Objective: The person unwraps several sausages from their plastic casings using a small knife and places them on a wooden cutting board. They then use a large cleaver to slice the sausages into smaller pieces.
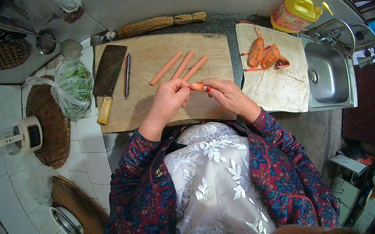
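Note:
Above the near edge of a wooden cutting board (130, 116), both hands hold one wrapped sausage (198, 86) between them. My left hand (172, 95) pinches its left end; my right hand (227, 93) grips the wrapper at its right end. Just beyond the hands, three unwrapped pink sausages (183, 63) lie side by side and slanted on the board. On the board's left side are a cleaver (110, 68) with a wooden handle and a dark, slim pen-like tool (127, 76). Orange sausage wrappers (265, 54) lie crumpled on a pale cloth (277, 91) to the right.
A steel sink (329, 79) with a faucet adjoins the cloth, and a yellow jug (295, 14) stands behind it. A straw brush (160, 24) lies behind the board. To the left are a plastic bag of greens (74, 89) and a round woven mat (49, 129).

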Demonstrator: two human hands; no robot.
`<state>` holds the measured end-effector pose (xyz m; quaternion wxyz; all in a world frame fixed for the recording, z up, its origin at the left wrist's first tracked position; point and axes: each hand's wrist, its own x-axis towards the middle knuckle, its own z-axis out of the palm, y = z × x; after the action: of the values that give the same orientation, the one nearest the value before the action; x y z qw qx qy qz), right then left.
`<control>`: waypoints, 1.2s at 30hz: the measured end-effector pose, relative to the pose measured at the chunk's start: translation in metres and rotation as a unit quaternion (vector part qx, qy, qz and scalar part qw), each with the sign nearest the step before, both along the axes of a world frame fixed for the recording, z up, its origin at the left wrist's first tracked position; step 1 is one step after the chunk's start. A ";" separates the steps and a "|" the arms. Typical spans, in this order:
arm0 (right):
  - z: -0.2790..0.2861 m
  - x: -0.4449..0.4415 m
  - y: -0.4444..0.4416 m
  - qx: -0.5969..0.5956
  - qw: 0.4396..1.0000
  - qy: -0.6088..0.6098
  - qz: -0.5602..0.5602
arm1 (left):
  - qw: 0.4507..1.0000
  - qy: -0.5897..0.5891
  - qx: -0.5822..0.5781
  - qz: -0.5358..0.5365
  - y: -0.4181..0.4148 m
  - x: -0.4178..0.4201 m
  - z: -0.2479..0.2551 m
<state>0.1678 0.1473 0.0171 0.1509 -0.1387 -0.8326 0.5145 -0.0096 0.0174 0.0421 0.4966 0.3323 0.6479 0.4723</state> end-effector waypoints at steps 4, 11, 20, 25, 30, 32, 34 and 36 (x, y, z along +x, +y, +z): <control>-0.002 0.000 0.000 0.008 1.000 0.005 0.004 | 1.000 -0.023 -0.002 0.003 0.000 0.000 -0.002; 0.000 0.001 -0.001 -0.112 0.993 -0.029 0.012 | 0.996 -0.076 0.019 0.032 0.000 0.004 -0.002; 0.010 -0.004 -0.011 -0.414 0.910 -0.002 0.015 | 0.989 -0.130 0.031 0.069 0.003 0.015 0.001; 0.008 -0.006 -0.010 -0.455 0.891 0.006 0.001 | 0.990 -0.125 0.028 0.055 0.001 0.007 -0.003; 0.013 -0.006 -0.009 -0.439 0.898 -0.003 -0.006 | 0.994 -0.093 0.045 0.036 -0.001 0.006 0.004; 0.010 -0.006 -0.008 -0.418 0.908 -0.012 -0.005 | 0.995 -0.086 0.044 0.037 0.000 0.008 0.008; 0.006 -0.006 -0.008 -0.401 0.916 -0.017 -0.004 | 0.995 -0.080 0.038 0.046 0.001 0.008 0.011; 0.002 -0.005 -0.007 -0.388 0.921 -0.017 -0.004 | 0.995 -0.082 0.041 0.040 0.001 0.006 0.007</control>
<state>0.1628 0.1401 0.0193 0.0734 -0.1987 -0.5695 0.7942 -0.0033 0.0185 0.0494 0.5148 0.2861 0.5979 0.5437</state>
